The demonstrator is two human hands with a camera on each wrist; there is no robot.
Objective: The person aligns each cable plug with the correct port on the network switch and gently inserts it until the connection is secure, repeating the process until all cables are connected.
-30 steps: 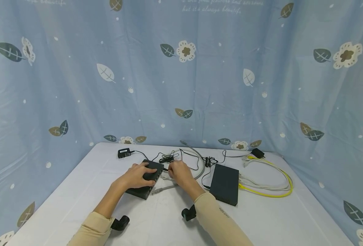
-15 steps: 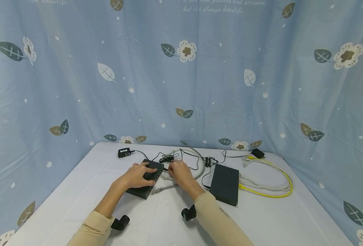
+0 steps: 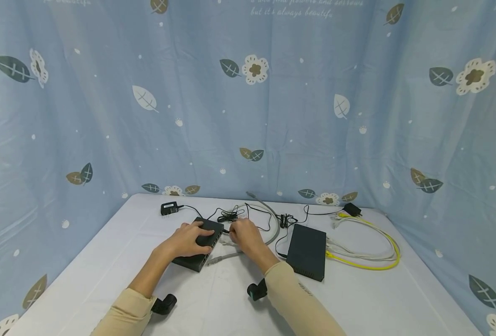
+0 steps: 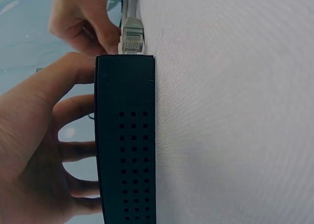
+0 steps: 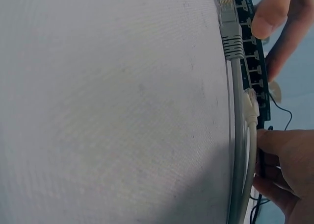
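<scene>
My left hand [image 3: 187, 240] rests on top of a black network switch [image 3: 194, 265], its fingers spread and touching the upper face. Its thumb lies by the port side, as the right wrist view shows. Beside the far end of that port side, my right hand [image 3: 245, 235] pinches a black power plug [image 3: 226, 231], whose tip is right at the switch. A grey network cable [image 5: 238, 111] and a white network cable [image 5: 252, 121] lie loose along the row of ports. In the left wrist view, a clear connector [image 4: 132, 40] shows just beyond the switch's end.
A second black network switch [image 3: 307, 252] lies to the right, with white cables and a yellow cable [image 3: 371, 268] at its side. Power adapters [image 3: 170, 208] and bundled black cords [image 3: 228, 216] lie toward the back. A blue patterned curtain [image 3: 248, 116] hangs behind the white table [image 3: 214, 312].
</scene>
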